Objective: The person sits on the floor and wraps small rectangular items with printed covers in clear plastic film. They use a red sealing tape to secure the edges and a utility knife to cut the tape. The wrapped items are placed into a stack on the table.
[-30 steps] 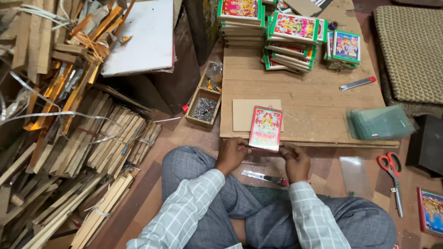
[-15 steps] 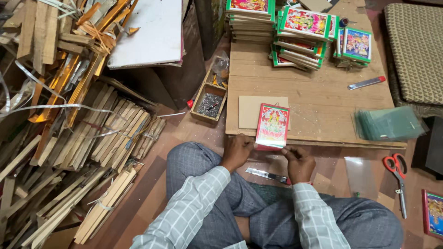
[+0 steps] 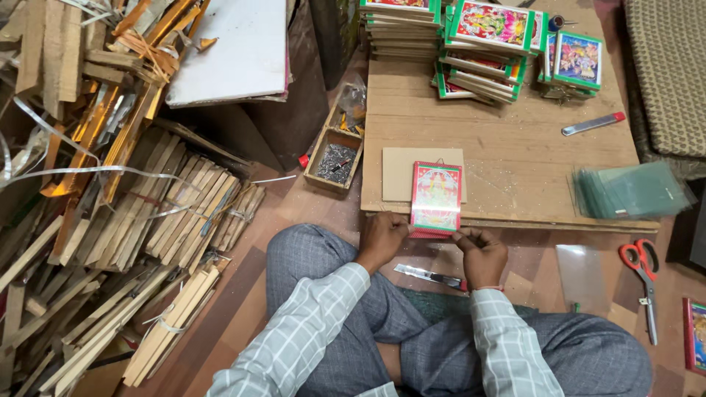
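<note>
Where the head view looks down, a small red-bordered picture frame (image 3: 436, 198) is seen at the near edge of the low wooden surface (image 3: 515, 158), directly ahead of both hands. Its long axis runs away from the person, and its near short edge overhangs the surface edge. The left hand (image 3: 381, 237) is closed on the near-left corner; the right hand (image 3: 479, 250) is closed on the near-right corner, so that the frame is pinched from 2 sides. Both hands lie about equally near. A cardboard sheet (image 3: 401, 173) lies beneath the frame. A box of small nails (image 3: 337, 160) stands to the left, a stack of glass panes (image 3: 631, 191) to the right, and scissors (image 3: 643, 268) on the floor.
</note>
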Available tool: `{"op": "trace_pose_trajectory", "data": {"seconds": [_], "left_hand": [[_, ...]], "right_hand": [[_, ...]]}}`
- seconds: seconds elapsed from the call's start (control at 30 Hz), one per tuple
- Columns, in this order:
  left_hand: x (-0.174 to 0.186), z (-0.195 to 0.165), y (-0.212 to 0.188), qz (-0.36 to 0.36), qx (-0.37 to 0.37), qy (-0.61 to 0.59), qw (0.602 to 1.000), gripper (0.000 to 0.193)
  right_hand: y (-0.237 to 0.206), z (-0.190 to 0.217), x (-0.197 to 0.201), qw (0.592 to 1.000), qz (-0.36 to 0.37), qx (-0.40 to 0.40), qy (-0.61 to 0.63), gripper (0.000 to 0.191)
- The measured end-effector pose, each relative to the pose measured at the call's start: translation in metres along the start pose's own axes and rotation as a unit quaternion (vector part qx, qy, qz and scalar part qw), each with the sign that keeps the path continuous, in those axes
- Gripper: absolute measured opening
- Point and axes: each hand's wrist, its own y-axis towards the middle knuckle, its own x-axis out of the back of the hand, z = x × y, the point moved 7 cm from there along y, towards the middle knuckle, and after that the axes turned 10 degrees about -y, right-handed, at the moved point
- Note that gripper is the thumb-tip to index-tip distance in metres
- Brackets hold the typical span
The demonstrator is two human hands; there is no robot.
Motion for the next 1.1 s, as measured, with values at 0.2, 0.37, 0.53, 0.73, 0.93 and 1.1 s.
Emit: {"op": "trace_pose_trajectory", "data": {"seconds": [0.2, 0.37, 0.53, 0.73, 0.93, 1.1], "left_hand": [[0.0, 0.004, 0.002, -0.012, -0.029, 0.008, 0.999, 0.016], [-0.003, 0.018, 0.006, -0.005, -0.008, -0.007, 1.0, 0.015], [-0.017, 0.039, 0.008, 0.02, 0.043, -0.089, 0.995, 0.014], [-0.03, 0.057, 0.008, 0.021, 0.046, -0.143, 0.988, 0.014], [-0.037, 0.064, 0.009, 0.016, 0.041, -0.171, 0.984, 0.016], [-0.037, 0.056, 0.008, 0.005, 0.015, -0.135, 0.991, 0.014]], "right_hand": [[-0.002, 0.007, 0.0, 1.0, 0.001, 0.001, -0.008, 0.01], [-0.001, 0.003, -0.002, 0.997, -0.019, -0.054, 0.057, 0.019], [0.005, -0.014, -0.005, 0.98, -0.064, -0.104, 0.158, 0.022], [-0.019, 0.012, -0.018, 0.983, -0.165, 0.055, -0.062, 0.044], [-0.043, 0.042, -0.038, 0.95, -0.2, 0.086, -0.222, 0.087], [-0.013, 0.015, -0.017, 0.988, -0.151, 0.014, 0.006, 0.04]]}}
